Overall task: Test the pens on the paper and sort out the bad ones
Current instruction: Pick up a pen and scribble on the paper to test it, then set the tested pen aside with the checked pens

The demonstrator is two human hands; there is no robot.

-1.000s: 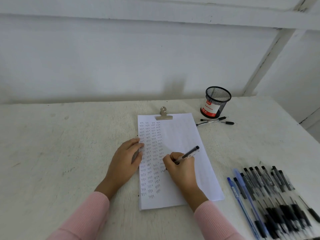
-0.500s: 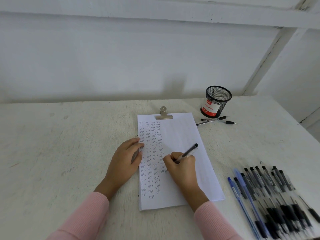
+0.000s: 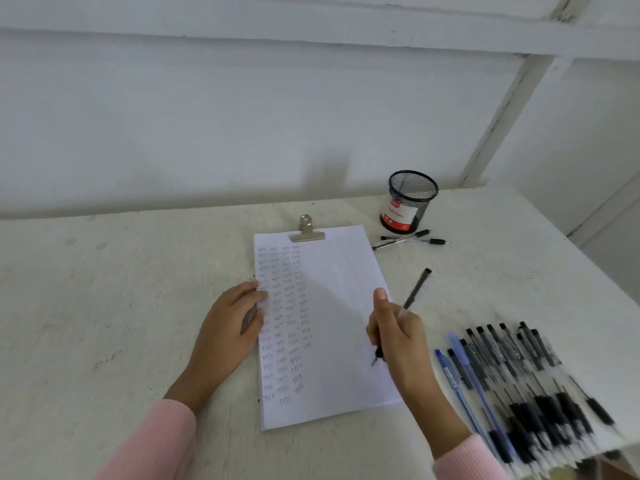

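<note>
A white sheet of paper (image 3: pixel 339 306), held by a metal clip (image 3: pixel 307 231), lies on the table with columns of small pen marks down its left half. My left hand (image 3: pixel 228 327) rests flat on the paper's left edge. My right hand (image 3: pixel 398 334) is at the paper's right edge, shut on a black pen (image 3: pixel 415 289) lifted off the sheet, its tip pointing down. A row of several black and blue pens (image 3: pixel 512 382) lies to the right. Two pens (image 3: pixel 408 239) lie beside the mesh cup (image 3: pixel 410 200).
The white table (image 3: pixel 121 306) meets a white wall at the back. Its right edge runs diagonally past the row of pens, and the mesh cup stands near the back right corner. My pink sleeves show at the bottom.
My right hand has lifted the pen from the marks in the paper's middle and moved right to the paper's edge. My left hand has stayed in place.
</note>
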